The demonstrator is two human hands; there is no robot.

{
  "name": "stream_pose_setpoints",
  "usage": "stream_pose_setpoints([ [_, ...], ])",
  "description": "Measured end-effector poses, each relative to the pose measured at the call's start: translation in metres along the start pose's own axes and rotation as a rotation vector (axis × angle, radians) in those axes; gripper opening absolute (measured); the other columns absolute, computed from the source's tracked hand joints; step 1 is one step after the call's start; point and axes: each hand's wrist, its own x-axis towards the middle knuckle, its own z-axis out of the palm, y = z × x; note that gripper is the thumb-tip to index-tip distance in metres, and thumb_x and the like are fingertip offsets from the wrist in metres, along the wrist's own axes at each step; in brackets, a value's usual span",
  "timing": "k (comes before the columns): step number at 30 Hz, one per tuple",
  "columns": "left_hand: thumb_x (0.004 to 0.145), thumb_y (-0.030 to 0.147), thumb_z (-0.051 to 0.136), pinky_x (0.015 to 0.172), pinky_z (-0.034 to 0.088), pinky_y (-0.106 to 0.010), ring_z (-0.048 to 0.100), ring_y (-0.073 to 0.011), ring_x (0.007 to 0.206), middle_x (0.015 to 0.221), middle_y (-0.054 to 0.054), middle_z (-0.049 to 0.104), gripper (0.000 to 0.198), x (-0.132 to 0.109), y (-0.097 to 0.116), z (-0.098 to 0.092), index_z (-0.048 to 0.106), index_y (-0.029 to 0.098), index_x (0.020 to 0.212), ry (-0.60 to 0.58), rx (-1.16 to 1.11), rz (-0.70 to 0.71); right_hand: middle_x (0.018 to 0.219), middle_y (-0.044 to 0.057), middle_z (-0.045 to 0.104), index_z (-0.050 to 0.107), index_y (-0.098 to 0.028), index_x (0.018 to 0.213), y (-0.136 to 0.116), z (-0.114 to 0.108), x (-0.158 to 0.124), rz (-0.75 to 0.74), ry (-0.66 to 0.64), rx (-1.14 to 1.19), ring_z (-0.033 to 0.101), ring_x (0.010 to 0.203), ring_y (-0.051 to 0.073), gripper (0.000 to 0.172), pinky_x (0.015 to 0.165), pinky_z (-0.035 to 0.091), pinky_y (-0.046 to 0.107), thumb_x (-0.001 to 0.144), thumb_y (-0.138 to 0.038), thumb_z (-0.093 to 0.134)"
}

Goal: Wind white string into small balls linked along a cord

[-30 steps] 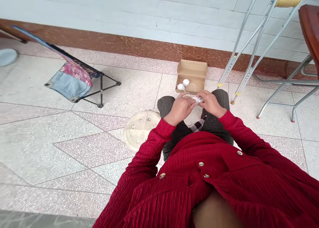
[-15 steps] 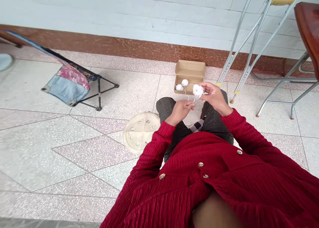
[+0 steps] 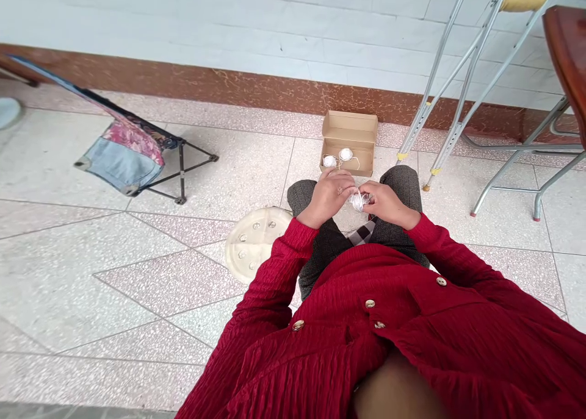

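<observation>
I sit with my knees up, and both hands meet just above them. My right hand (image 3: 387,202) is closed around a small white ball of thread (image 3: 356,201). My left hand (image 3: 328,194) pinches at the same ball from the left side, fingers curled. A thin white thread runs from the hands toward an open cardboard box (image 3: 350,130) on the floor just beyond my knees. Two more white thread balls (image 3: 337,158) lie inside that box.
A round pale plastic lid (image 3: 253,241) lies on the tiled floor by my left knee. A folding fabric stool (image 3: 132,148) stands at the left. Metal crutches (image 3: 458,77) lean on the wall at right, beside a metal-legged chair (image 3: 544,138).
Half a second ago my right hand held the ball raised and away from the left hand. Both hands have since come together again over my knees, as they were a second ago.
</observation>
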Motion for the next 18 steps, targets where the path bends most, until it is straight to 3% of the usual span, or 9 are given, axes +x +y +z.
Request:
stream_pose_setpoints([
  [5, 0.098, 0.033, 0.054, 0.09, 0.05, -0.033, 0.067, -0.0179, 0.083, 0.085, -0.002, 0.075, 0.03, -0.002, -0.012, 0.015, 0.073, 0.018, 0.08, 0.04, -0.28, -0.18, 0.092, 0.002, 0.068, 0.067, -0.02, 0.095, -0.019, -0.02, 0.0, 0.13, 0.14, 0.376, 0.061, 0.078, 0.017, 0.028, 0.067, 0.049, 0.029, 0.068, -0.019, 0.072],
  [9, 0.098, 0.034, 0.051, 0.076, 0.048, -0.027, 0.065, -0.0151, 0.074, 0.076, -0.001, 0.071, 0.037, -0.012, -0.004, 0.025, 0.07, 0.015, 0.073, -0.022, -0.388, -0.222, 0.094, 0.003, 0.068, 0.064, -0.021, 0.097, -0.026, -0.031, 0.016, 0.128, 0.287, 0.504, 0.062, 0.084, 0.018, 0.032, 0.066, 0.049, 0.027, 0.066, -0.023, 0.075],
  [14, 0.099, 0.031, 0.051, 0.082, 0.05, -0.029, 0.064, -0.0149, 0.073, 0.07, -0.001, 0.068, 0.039, -0.02, 0.014, 0.03, 0.066, 0.017, 0.066, -0.124, -0.237, -0.156, 0.099, 0.003, 0.068, 0.061, -0.021, 0.102, -0.007, -0.027, 0.038, 0.138, 0.444, 0.281, 0.062, 0.085, 0.018, 0.035, 0.072, 0.05, 0.03, 0.068, -0.018, 0.07],
  [18, 0.096, 0.025, 0.056, 0.106, 0.046, -0.04, 0.068, -0.0174, 0.077, 0.077, -0.002, 0.075, 0.025, -0.022, 0.017, 0.026, 0.072, 0.019, 0.078, -0.113, -0.025, -0.079, 0.099, 0.006, 0.066, 0.064, -0.02, 0.098, 0.01, -0.015, 0.032, 0.1, 0.333, -0.107, 0.061, 0.089, 0.022, 0.028, 0.078, 0.048, 0.034, 0.072, -0.01, 0.063],
])
